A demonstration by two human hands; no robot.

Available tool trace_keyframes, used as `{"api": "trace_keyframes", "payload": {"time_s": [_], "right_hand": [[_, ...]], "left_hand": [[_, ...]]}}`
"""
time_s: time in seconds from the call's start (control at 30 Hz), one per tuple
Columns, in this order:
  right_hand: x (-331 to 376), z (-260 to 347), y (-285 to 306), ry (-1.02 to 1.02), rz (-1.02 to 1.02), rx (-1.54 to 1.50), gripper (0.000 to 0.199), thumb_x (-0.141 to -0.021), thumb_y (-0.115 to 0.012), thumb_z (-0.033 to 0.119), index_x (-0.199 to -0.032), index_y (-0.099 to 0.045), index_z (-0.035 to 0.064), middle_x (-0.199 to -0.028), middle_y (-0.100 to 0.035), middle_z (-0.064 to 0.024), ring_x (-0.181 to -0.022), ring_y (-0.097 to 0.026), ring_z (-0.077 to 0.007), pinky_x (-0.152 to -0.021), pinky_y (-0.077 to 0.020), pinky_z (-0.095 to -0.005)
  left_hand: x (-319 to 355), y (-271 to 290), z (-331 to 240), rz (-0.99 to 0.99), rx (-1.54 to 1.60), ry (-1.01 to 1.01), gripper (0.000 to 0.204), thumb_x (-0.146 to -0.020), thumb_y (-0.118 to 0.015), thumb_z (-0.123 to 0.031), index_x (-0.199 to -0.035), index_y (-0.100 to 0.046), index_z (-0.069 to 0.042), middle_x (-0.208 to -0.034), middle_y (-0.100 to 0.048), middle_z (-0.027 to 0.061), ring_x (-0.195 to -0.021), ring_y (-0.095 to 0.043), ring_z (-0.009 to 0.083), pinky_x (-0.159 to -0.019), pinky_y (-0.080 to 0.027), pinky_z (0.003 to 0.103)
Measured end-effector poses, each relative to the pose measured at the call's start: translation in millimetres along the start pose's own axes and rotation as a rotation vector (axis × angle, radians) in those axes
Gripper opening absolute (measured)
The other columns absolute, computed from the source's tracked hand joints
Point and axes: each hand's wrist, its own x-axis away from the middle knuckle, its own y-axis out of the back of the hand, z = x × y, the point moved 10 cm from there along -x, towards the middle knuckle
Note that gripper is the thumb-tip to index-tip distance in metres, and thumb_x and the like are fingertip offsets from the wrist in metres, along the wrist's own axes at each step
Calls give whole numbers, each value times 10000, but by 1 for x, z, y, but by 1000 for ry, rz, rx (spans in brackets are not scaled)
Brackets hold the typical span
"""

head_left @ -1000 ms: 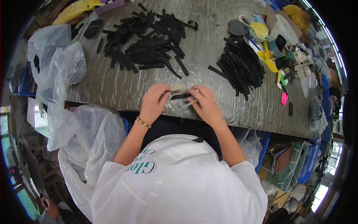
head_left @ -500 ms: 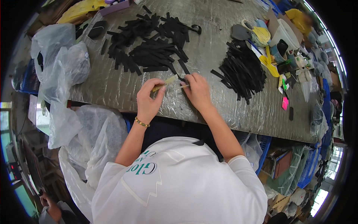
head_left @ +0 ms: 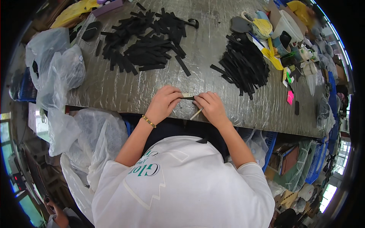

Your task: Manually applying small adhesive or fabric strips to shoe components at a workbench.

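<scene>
Near the front edge of the grey worktable (head_left: 114, 91), both hands met over one short black strip (head_left: 188, 97). Furthest left, clear plastic bags (head_left: 57, 64) slumped over the table's end and hung down beside the person. Next came a loose heap of black strips (head_left: 144, 45), lying flat and crossed at all angles. The left hand (head_left: 164, 103), a beaded bracelet (head_left: 149, 121) at its wrist, was closed around the strip's pale left end. The right hand (head_left: 211, 106) pinched the other end, with a thin pale stick (head_left: 196, 113) poking out beneath its fingers. The strip looked light, thin and bendy, probably not slippery or fragile; pinching it at both ends, as here, seemed the sound grip, since holding one end would likely let it droop. Further right lay a tighter pile of narrower black strips (head_left: 243, 64), then a clutter of small tools and containers (head_left: 289, 41) toward the far corner. Bare table showed between the two piles and just ahead of the hands, giving room to move forward; the near edge sat just behind the wrists.
</scene>
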Motion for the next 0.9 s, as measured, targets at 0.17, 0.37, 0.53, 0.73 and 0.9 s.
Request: {"api": "trace_keyframes", "payload": {"time_s": [0.17, 0.37, 0.53, 0.73, 0.9], "right_hand": [[8, -17, 3, -276, -116, -147, 188, -810, -768, 129, -931, -662, 31, -891, -607, -98, -836, -590, -310, -757, -464, -393], [15, -23, -2, -461, -108, -168, 151, -825, -749, 108, -914, -662, 22, -894, -604, -121, -848, -589, -341, -774, -464, -427], [17, -26, -5, -474, -112, -192, 157, -837, -742, 104, -928, -654, 11, -900, -602, -136, -854, -587, -355, -777, -464, -425], [8, -45, 30, -511, -359, -413, 175, -960, -629, 163, -974, -635, -11, -925, -601, -158, -887, -592, -357, -822, -467, -392], [19, -58, 8, -694, -148, -581, 251, -1016, -569, 193, -983, -655, -41, -879, -665, -118, -793, -645, -222, -741, -503, -313]], "left_hand": [[5, -8, 0, 38, 23, 10, 172, -815, -655, 11, -981, -681, -22, -1026, -667, 98, -976, -603, 312, -862, -498, 402], [6, -16, -7, -1, -18, 41, 213, -809, -645, 37, -1001, -704, -32, -1026, -670, 94, -966, -614, 306, -844, -510, 386], [3, -21, -9, 3, -27, 31, 250, -805, -640, 45, -1025, -715, -47, -1030, -668, 92, -958, -621, 302, -836, -514, 382], [0, -23, -17, 18, -91, -3, 334, -746, -616, 38, -1046, -727, -58, -990, -641, 67, -957, -605, 267, -839, -515, 364], [0, -28, -19, 45, -175, -25, 343, -763, -603, 10, -1065, -737, -83, -942, -598, 50, -922, -586, 237, -814, -515, 355]]}}
